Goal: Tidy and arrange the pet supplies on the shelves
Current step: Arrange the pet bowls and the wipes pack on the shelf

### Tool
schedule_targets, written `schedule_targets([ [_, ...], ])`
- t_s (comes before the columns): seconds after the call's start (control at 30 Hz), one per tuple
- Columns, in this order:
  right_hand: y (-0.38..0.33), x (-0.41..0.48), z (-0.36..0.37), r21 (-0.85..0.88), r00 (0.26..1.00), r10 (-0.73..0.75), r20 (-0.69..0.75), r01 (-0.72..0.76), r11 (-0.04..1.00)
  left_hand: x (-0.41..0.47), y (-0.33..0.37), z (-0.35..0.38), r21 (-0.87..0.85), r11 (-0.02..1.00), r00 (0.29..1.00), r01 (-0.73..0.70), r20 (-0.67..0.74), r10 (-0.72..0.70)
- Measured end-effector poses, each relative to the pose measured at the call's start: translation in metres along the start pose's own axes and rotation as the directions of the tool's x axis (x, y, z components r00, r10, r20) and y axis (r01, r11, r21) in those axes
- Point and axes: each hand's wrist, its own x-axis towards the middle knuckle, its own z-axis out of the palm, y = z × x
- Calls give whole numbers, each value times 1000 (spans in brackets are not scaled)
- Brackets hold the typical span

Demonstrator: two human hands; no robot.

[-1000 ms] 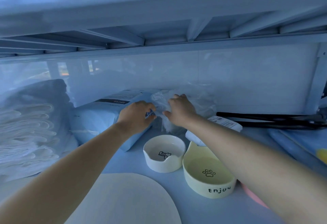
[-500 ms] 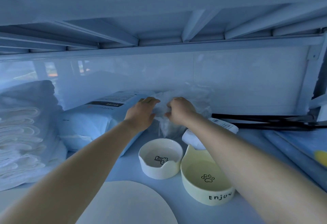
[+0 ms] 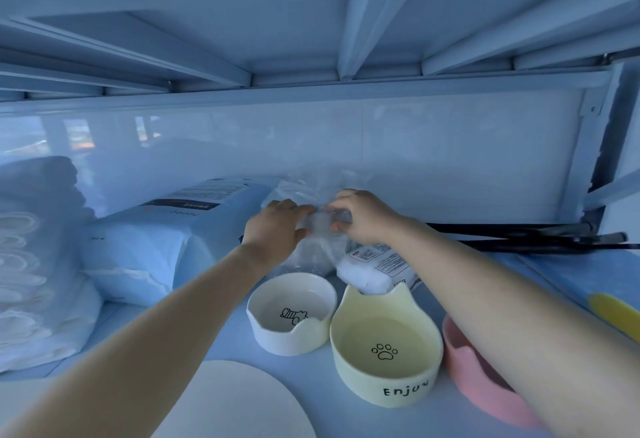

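- while a white stack (image 3: 38, 264) fills the left end of the shelf (image 3: 221, 340), a blue pack (image 3: 156, 247) lies beside it.
- left hand (image 3: 273, 230) pinches the crumpled clear bag (image 3: 320, 230) at the back, behind the white bowl (image 3: 291, 313).
- right hand (image 3: 363, 218) grips the same bag from the right, behind the yellow bowl (image 3: 384, 365).

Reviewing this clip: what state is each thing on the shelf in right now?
Left hand: grips the clear plastic bag.
Right hand: fingers curled, pinching the same bag.
Clear plastic bag: crumpled, held by both hands.
White bowl: upright, empty.
Yellow bowl: upright, empty.
Pink bowl: upright, partly hidden by the right arm.
Blue pack: lying flat.
Folded towels: stacked.
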Motion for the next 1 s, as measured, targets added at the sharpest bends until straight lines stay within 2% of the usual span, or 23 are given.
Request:
schedule_targets([
  [0.13,6,-8,-1,50,999,-25,-29,27,998,-4,10,0,44,999,999,31,-31,-29],
  [0.27,21,-21,-21,47,996,-19,-90,23,999,-9,9,-4,-13,999,998,45,-49,-45],
  [0.37,39,-38,-43,6,991,-12,-132,13,1000,-14,12,-9,-35,999,993,27,-113,-31],
  [0.47,58,-61,-56,-63,999,19,-44,-22,998,-17,26,-15,-87,996,981,-20,-196,2],
  [0.57,68,-83,-56,-126,995,29,91,-17,992,-18,49,-17,-192,977,975,-92,-216,49],
  [0.77,70,-102,-46,-161,988,29,151,-4,987,-23,90,-6,-276,940,976,-200,-144,165],
  [1.0,75,-109,-34,-164,980,19,198,14,986,-39,102,18,-300,942,981,-150,70,178],
])
